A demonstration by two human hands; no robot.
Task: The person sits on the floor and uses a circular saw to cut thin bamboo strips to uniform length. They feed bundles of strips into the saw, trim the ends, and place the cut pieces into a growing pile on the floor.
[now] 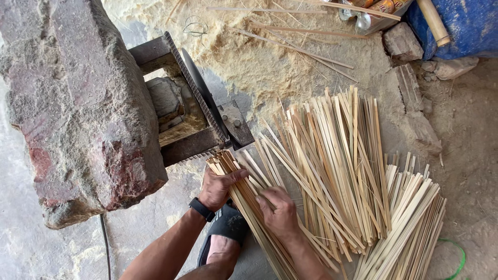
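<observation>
Big rough stone block (pixel 78 103) up-left of my fingers, on dusty concrete ground (pixel 31 249). Sawdust heap (pixel 249 57) beyond. Loose bamboo strip pile (pixel 332 166) just right. My left hand (pixel 218 187) and right hand (pixel 280 212) both closed around one strip bundle (pixel 244 199), its ends touching the metal cutter (pixel 202 114).

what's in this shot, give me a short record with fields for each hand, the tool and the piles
left hand: grip on the top end of a bundle of bamboo strips, wrist wears a black watch
right hand: pressed on the same bundle
tool: dark saw blade in a metal frame beside a big rock
piles: loose strips fanned right of the hands, another stack further right
ground: sawdust
</observation>
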